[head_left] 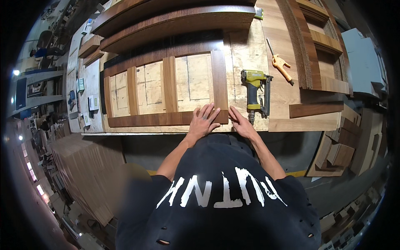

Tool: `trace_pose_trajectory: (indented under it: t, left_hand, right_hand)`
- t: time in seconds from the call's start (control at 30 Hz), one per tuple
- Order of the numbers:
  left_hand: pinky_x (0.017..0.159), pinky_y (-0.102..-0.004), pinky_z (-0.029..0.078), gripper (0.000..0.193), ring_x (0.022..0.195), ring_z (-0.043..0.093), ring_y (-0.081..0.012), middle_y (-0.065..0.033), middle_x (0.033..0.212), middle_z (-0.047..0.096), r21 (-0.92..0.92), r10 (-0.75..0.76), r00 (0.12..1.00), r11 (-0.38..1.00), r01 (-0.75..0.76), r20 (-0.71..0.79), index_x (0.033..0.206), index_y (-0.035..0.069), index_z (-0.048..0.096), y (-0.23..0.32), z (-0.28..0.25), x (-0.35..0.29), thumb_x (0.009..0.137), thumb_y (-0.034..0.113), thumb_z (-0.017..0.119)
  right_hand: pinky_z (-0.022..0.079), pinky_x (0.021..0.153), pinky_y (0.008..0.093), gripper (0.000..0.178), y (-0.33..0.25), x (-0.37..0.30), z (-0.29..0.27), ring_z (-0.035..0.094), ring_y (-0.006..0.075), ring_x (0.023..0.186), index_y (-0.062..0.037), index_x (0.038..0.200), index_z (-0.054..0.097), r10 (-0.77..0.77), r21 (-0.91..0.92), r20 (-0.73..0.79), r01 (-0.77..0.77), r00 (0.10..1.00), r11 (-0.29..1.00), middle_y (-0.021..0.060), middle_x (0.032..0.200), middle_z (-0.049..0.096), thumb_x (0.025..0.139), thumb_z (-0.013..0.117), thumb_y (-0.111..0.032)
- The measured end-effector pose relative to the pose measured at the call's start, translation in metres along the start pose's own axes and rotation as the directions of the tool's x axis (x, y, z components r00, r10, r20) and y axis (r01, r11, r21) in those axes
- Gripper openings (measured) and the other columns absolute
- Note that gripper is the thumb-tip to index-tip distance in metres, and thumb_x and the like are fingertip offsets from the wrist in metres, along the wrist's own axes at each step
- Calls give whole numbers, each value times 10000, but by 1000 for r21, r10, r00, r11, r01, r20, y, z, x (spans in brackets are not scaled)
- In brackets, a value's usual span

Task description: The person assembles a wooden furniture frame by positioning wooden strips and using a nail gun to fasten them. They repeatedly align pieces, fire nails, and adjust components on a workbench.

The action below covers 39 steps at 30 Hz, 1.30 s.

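A brown wooden frame with several crosspieces lies flat on the workbench in front of me. My left hand rests with spread fingers on its near rail, close to the right corner. Just past the frame's right end, my right hand lies with fingers stretched out, its fingertips by the corner joint. Neither hand grasps anything. To the right of that corner a green and black nail gun lies on its side, a hose fitting at its handle end near my right hand.
Long dark boards lie across the bench behind the frame. An orange air blow gun and a loose brown strip are on the right. Another wooden assembly stands farther right. Small boxes sit at the left. Stacked panels stand lower left.
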<state>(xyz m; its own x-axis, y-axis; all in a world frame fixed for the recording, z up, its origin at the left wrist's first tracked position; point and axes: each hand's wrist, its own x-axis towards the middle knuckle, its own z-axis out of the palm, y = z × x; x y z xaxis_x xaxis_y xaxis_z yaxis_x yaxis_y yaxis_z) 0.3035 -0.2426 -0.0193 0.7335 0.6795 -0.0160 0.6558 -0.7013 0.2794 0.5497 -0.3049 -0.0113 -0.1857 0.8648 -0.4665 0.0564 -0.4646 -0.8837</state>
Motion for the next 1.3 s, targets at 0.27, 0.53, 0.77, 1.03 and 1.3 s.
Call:
trace_pose_trajectory:
  t: [0.27,0.53,0.77,1.03,1.3]
  left_hand:
    - [1124,-556,315,717,1441,386,-264,-81,1608,385,37,3,998,999,-1,-64,1559,261,439,0,6,0,941,568,632]
    - [1147,-569,290,753,1447,384,-267,-68,1609,386,-13,-25,999,1000,25,-34,1569,271,416,0,5,-2,919,558,662]
    - [1186,-583,245,776,1477,360,-268,-55,1648,340,-56,-51,998,997,49,-35,1591,274,372,-2,11,-7,924,551,655]
    - [1198,-570,233,774,1501,331,-249,-44,1639,365,-8,-42,996,999,42,-75,1580,279,406,-3,16,-7,917,596,646]
    - [1211,-584,222,782,1524,308,-257,-44,1668,322,-14,-57,994,998,56,-94,1605,300,359,-4,25,-11,929,591,625]
  right_hand:
    - [388,1164,351,793,5,1,-3,513,308,1418,-37,1628,219,-6,-1,29,6,1000,1000,188,1592,451,875,443,67]
    - [421,1154,374,730,-20,-3,-4,543,300,1378,-24,1603,275,17,-156,43,-10,999,988,177,1587,452,901,451,72]
    - [467,1009,494,628,-54,21,-33,587,443,1110,68,1462,428,-439,-762,-525,-173,729,624,279,1225,597,905,669,-95]
    - [485,1002,490,965,-79,39,-55,618,438,1123,40,1583,213,-84,-573,-581,-334,809,749,311,1249,600,817,772,-137]
    - [533,958,377,529,-116,-33,-62,697,255,1109,-23,1290,667,288,-439,-280,-389,916,810,148,1187,735,865,790,-313]
